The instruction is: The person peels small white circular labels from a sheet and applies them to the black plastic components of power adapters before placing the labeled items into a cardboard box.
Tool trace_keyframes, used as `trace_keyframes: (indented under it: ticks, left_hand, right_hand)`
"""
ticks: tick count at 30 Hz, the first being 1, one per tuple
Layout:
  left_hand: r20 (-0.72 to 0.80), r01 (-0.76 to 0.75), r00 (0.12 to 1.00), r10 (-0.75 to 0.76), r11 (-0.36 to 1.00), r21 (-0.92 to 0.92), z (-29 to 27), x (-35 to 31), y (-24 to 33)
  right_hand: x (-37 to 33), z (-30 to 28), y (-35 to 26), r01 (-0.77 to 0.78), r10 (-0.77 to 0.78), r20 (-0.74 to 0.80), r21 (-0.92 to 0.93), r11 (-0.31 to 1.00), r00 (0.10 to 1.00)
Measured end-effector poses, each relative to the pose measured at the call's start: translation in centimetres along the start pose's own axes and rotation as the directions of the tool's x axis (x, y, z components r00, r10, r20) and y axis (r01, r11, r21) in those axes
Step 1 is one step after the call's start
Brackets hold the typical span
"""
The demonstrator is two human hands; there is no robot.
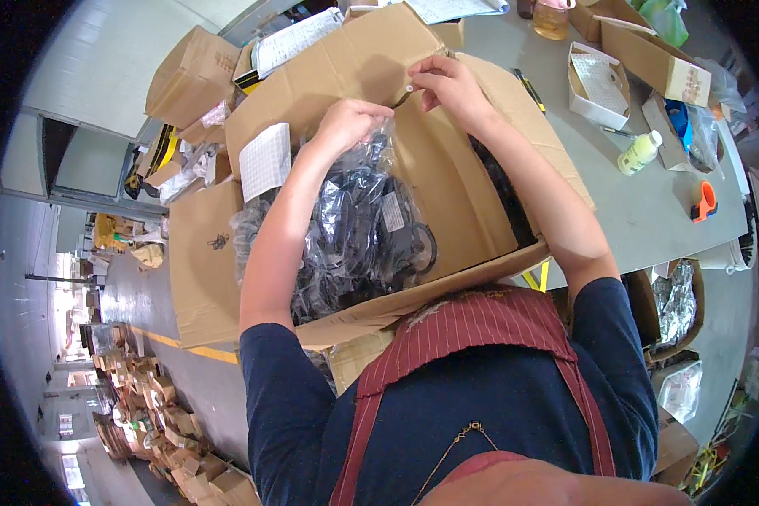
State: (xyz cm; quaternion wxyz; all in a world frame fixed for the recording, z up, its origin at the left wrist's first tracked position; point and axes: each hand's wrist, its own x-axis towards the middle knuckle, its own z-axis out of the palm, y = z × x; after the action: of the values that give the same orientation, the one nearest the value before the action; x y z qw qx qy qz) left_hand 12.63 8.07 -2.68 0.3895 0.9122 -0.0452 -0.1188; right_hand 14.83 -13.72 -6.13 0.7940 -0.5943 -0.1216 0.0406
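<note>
A large open cardboard box (447, 202) stands in front of me on the table. Its left part holds clear plastic bags (354, 228) of black parts, with a black ring-like piece and a white label showing. Over the far side of the box, my left hand (347, 126) pinches one end of a short, thin dark piece (402, 99). At its other end, which has a small pale round tip, the fingers of my right hand (447, 84) are closed. What kind of piece it is, I cannot make out.
A white printed sheet (265, 162) lies at the box's left side. To the right on the grey table are a bottle (640, 153), an orange tape dispenser (704, 201), a white tray (599, 83) and a cutter (529, 90). Stacked cartons (173, 430) stand on the floor at left.
</note>
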Motion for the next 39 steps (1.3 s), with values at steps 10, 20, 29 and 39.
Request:
trace_keyframes:
  ticks: [10,20,29,39]
  left_hand:
    - [0.12,-0.025,0.992,-0.048,0.84,0.542,-0.1,-0.5,1.7]
    - [0.296,-0.055,0.954,-0.048,0.943,0.329,0.7,-3.2,-2.5]
    - [0.221,-0.052,0.971,0.088,0.986,-0.161,-0.4,-8.4,-3.6]
    - [0.168,0.049,0.986,0.018,0.923,-0.381,0.8,-8.9,-0.8]
  right_hand:
    - [0.2,-0.3,0.2,0.022,-0.022,0.004,0.006,1.0,1.0]
    - [-0.2,-0.3,-0.4,0.009,-0.004,0.05,-0.101,0.995,0.999]
    - [-0.4,-0.1,-0.8,0.035,-0.035,0.029,-0.013,0.999,0.999]
    - [-1.5,1.2,-2.1,0.004,-0.003,0.08,-0.009,1.0,0.997]
